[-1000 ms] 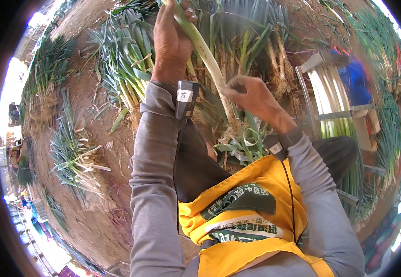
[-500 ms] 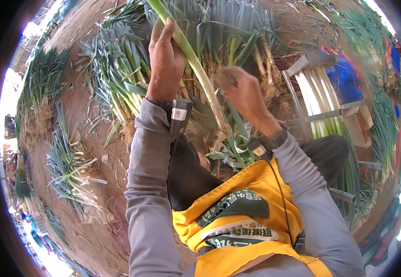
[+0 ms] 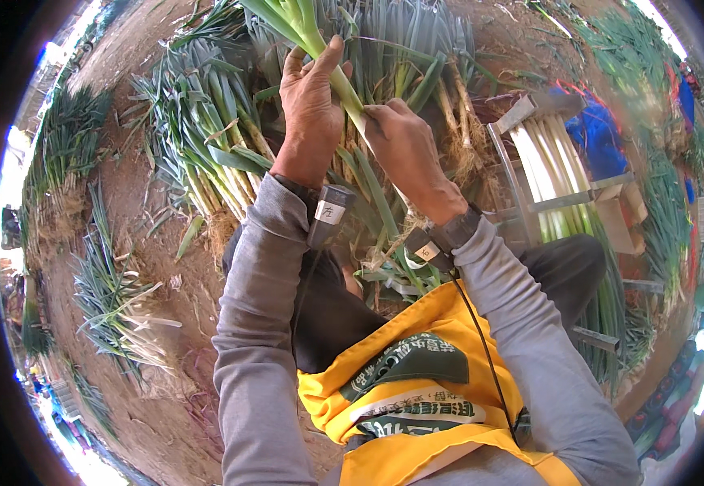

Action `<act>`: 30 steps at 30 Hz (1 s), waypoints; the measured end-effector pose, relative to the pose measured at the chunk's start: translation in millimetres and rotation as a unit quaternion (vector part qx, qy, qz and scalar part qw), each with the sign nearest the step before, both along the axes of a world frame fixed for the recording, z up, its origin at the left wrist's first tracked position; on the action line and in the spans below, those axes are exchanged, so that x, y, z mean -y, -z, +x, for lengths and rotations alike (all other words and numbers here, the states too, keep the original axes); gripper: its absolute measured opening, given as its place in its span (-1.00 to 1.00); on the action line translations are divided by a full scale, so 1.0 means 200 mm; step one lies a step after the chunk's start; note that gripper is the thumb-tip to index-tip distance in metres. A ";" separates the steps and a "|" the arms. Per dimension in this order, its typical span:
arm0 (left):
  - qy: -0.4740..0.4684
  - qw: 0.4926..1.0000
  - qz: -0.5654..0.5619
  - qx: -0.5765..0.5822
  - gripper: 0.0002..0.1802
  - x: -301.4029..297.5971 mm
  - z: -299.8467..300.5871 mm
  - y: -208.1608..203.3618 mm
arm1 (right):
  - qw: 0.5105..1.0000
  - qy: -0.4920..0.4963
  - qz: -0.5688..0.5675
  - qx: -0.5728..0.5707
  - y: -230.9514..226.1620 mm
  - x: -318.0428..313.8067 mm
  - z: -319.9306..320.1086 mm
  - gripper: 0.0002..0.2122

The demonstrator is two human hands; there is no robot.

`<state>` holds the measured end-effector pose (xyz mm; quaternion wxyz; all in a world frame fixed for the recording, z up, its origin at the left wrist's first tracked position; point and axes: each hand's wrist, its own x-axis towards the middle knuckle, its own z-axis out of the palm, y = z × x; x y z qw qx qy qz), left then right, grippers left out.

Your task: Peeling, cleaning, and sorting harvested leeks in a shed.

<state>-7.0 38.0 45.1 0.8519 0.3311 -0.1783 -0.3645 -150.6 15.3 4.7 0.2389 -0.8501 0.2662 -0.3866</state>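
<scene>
My left hand (image 3: 313, 105) grips a long green onion stalk (image 3: 303, 28) high on its pale green shaft, holding it up in front of me. My right hand (image 3: 404, 150) pinches the same stalk just below, fingers closed on its outer skin. The stalk's white lower part and its roots run down behind my right wrist, mostly hidden. Both wrists carry small grey sensor bands with a cable. A pile of uncleaned green onions (image 3: 206, 138) lies on the soil right behind my hands.
A metal rack (image 3: 558, 174) to the right holds cleaned white stalks. A blue object (image 3: 599, 134) sits beyond it. More onion bundles (image 3: 113, 300) lie on the bare soil at left. Trimmed leaves gather at my knees; a yellow apron (image 3: 416, 389) covers my lap.
My right hand has slid up the stalk from near the roots to just under my left hand. The stalk has tilted slightly and my left hand has lowered a little.
</scene>
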 end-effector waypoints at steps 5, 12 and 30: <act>-0.018 1.000 -0.011 0.001 -0.49 -0.02 -0.01 0.02 | 0.998 0.014 -0.011 -0.054 -0.05 -0.02 0.01 -0.82; -0.086 0.993 0.035 0.070 -0.64 0.04 -0.03 0.04 | 0.995 0.062 -0.025 -0.075 -0.01 -0.01 0.05 -0.85; 0.019 0.993 0.011 0.118 -0.79 -0.02 0.00 0.03 | 0.995 -0.009 0.010 0.099 0.05 0.02 0.01 -0.76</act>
